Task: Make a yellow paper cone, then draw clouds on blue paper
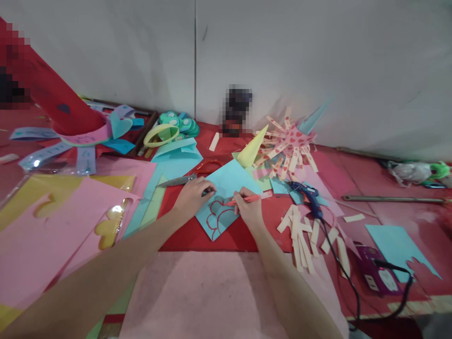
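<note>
My right hand (248, 207) is closed round a red marker (252, 198), its tip on a blue paper sheet (235, 181). Curved red outlines (219, 217), like rounded petals, mark the lower part of the sheet. My left hand (193, 197) rests at the sheet's left edge, fingers curled, with a small dark thing (206, 191) at the fingertips that I cannot make out. A grey metal blade (174, 181) lies just beyond that hand, its other end partly hidden. Red card (176, 235) lies beneath the blue sheet.
A blue glue gun (310, 195) with a black cord lies right, near pale paper strips (300, 240) and a purple power box (376, 273). A yellow paper cone (253, 147) and a spiky paper headpiece (294, 141) stand behind. Pink sheets (70, 230) lie left; a person's red sleeve (56, 89) reaches in.
</note>
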Demonstrator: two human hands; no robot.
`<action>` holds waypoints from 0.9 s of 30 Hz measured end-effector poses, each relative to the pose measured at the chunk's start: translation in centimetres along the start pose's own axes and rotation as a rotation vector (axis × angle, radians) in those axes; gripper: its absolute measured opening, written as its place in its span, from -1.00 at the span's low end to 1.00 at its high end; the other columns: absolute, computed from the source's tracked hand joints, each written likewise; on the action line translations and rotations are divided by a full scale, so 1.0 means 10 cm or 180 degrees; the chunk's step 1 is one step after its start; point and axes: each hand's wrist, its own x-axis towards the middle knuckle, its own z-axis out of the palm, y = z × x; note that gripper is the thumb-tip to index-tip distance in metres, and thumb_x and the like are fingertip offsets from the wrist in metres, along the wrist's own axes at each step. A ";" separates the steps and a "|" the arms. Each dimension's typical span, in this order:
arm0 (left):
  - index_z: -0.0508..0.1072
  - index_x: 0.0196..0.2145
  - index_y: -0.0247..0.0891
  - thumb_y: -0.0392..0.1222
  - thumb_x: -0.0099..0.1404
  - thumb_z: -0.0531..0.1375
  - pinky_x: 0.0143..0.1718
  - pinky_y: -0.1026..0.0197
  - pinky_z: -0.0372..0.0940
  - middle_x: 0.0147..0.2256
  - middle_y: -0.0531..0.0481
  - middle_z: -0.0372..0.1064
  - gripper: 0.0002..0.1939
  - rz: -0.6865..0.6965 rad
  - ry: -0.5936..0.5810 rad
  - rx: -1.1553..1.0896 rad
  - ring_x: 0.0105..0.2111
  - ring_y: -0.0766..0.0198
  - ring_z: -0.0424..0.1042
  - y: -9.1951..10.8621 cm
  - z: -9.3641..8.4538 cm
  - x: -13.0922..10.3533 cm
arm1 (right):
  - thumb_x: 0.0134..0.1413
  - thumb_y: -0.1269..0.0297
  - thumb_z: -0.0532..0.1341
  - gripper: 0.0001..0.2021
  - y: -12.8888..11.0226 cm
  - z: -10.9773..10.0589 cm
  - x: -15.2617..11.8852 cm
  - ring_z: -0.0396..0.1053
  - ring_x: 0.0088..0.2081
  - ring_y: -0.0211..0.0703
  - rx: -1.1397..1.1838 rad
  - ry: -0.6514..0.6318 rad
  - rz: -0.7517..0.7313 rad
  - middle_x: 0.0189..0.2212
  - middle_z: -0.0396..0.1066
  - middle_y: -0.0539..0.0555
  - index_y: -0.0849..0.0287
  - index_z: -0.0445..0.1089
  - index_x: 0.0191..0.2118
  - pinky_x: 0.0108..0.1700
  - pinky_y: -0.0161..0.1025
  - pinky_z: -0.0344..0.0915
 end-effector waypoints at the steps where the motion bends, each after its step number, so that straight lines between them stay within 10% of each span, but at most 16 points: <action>1: 0.39 -0.41 -0.22 -0.30 0.14 0.13 -0.35 0.27 0.17 -0.41 0.06 0.29 -0.95 -0.0008 -0.0005 -0.0001 -0.42 0.34 0.28 0.00 0.00 0.00 | -0.03 0.28 0.09 -0.69 -0.01 0.00 0.00 0.06 -0.77 -0.39 -0.0039 0.0000 0.0002 -0.88 0.06 -0.19 0.12 0.02 -0.70 -0.59 -0.40 0.12; 27: 0.40 -0.40 -0.25 -0.31 0.14 0.13 -0.35 0.28 0.18 -0.42 0.05 0.29 -0.94 0.0037 0.0007 -0.0017 -0.41 0.34 0.29 0.02 -0.02 0.01 | 0.00 0.24 0.08 -0.68 -0.06 -0.01 0.00 0.07 -0.75 -0.39 -0.0349 0.0144 -0.0070 -0.86 0.09 -0.17 0.12 0.01 -0.69 -0.62 -0.41 0.05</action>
